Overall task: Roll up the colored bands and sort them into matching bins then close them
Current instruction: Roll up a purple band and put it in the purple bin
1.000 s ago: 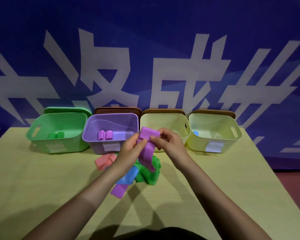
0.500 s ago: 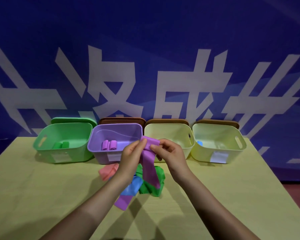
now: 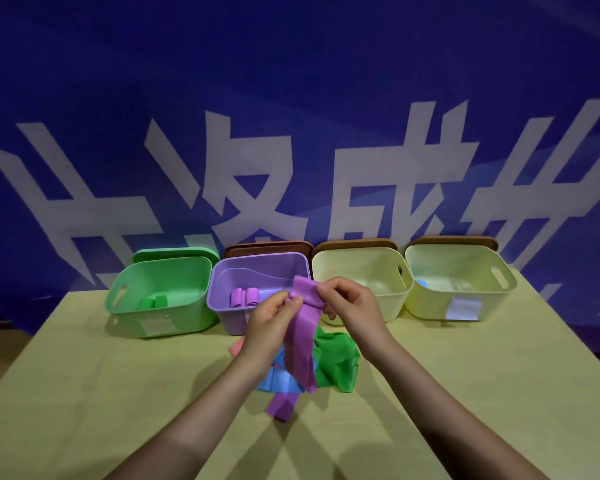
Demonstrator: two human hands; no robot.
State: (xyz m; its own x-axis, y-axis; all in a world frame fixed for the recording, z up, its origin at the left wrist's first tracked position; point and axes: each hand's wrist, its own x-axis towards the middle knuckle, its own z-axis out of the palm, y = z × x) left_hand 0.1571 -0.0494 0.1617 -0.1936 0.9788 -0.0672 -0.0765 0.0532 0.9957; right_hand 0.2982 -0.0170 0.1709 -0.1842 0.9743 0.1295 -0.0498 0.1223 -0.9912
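Observation:
A purple band (image 3: 300,341) hangs between my hands, its top end folded over. My left hand (image 3: 269,325) and my right hand (image 3: 350,306) both pinch that top end above the table. Under it lies a heap of loose bands: a green band (image 3: 336,362), a blue band (image 3: 278,379), a pink band (image 3: 237,347) and another purple band (image 3: 283,405). Four open bins stand in a row behind: a green bin (image 3: 160,320) with green rolls, a purple bin (image 3: 222,299) with purple rolls (image 3: 245,296), and two pale yellow bins (image 3: 364,268) (image 3: 461,299).
The lids stand propped behind the bins: a green lid (image 3: 174,254) and three brown lids (image 3: 267,247). A blue banner with white characters (image 3: 291,133) fills the background. The yellow-green table (image 3: 84,393) ends at the right along a sloping edge.
Both hands have kept their pinch on the purple band's top end and worked it over. The hanging tail now falls straighter. The camera view has shifted slightly downward relative to the bins.

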